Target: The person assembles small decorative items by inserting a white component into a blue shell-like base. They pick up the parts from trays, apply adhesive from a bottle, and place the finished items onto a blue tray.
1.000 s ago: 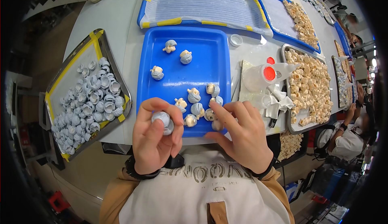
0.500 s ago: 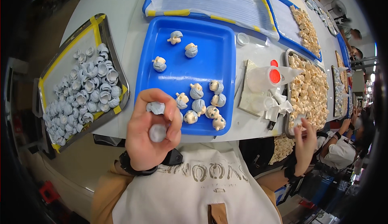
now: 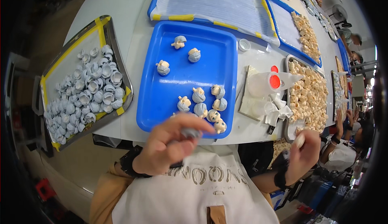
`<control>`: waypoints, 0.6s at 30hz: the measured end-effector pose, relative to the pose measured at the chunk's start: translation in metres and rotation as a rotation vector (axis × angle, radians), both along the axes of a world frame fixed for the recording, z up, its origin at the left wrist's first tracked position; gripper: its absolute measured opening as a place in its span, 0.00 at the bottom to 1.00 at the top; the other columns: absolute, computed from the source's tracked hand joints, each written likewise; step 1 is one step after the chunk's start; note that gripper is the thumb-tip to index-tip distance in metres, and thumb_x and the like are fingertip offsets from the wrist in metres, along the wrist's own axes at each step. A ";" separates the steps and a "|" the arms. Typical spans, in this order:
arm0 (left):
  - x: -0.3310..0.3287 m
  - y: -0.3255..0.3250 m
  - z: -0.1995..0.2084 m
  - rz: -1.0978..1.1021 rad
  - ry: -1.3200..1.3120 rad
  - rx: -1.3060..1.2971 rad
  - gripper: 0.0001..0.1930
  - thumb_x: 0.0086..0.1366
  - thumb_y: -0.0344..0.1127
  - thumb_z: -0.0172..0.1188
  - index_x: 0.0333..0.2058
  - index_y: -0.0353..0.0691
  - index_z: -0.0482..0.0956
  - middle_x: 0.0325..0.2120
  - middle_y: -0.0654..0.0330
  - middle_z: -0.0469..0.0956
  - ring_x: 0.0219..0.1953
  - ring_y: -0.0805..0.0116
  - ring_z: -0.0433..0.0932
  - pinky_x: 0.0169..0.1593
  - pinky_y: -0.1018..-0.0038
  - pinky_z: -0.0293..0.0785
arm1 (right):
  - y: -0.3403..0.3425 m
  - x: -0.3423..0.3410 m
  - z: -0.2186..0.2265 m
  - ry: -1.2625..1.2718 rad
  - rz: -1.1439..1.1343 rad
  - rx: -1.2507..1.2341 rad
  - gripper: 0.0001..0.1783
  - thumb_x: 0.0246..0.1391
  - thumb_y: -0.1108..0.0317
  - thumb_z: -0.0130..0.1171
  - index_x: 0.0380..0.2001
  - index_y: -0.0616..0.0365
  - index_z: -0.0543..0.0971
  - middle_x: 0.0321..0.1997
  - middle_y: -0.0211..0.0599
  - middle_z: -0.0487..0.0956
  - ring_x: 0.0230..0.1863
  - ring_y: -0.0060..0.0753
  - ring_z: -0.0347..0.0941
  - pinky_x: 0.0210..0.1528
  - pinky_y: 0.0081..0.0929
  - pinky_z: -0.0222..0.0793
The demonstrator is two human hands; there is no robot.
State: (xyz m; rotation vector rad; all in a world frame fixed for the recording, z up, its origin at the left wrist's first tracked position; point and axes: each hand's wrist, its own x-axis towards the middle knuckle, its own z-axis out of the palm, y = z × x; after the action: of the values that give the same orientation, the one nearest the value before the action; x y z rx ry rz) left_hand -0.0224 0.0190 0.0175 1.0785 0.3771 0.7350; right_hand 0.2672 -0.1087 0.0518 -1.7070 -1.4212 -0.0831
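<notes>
If your L hand's point(image 3: 167, 147) thumb-&-finger grip slips, the grey-blue pc point(image 3: 190, 133) by the blue tray's point(image 3: 159, 98) near rim could drop & knock the doll heads point(image 3: 214, 115), w/ that hand curled, index pointing R, & your R hand point(image 3: 304, 155) bent up by the metal tray point(image 3: 291, 131), pinching a small pale pc point(image 3: 299, 140).

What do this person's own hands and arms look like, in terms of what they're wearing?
Both the left hand and right hand are bare, with no gloves. A broad black strap circles the left wrist, and a black band the right. The tan sleeves end short of the wrists. I can't make out any cables.
</notes>
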 end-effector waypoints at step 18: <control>0.010 -0.005 0.005 -0.154 0.198 0.259 0.16 0.61 0.40 0.63 0.42 0.38 0.72 0.32 0.62 0.67 0.27 0.78 0.65 0.27 0.81 0.62 | 0.065 -0.081 0.003 0.163 0.839 -0.048 0.25 0.32 0.70 0.70 0.40 0.63 0.78 0.35 0.40 0.77 0.32 0.35 0.73 0.29 0.27 0.67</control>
State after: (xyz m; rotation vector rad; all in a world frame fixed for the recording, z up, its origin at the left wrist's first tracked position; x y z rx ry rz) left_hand -0.0121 0.0136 0.0227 1.4148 0.3686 0.5502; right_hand 0.1863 -0.0435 0.0551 -1.0058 -1.8997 0.5388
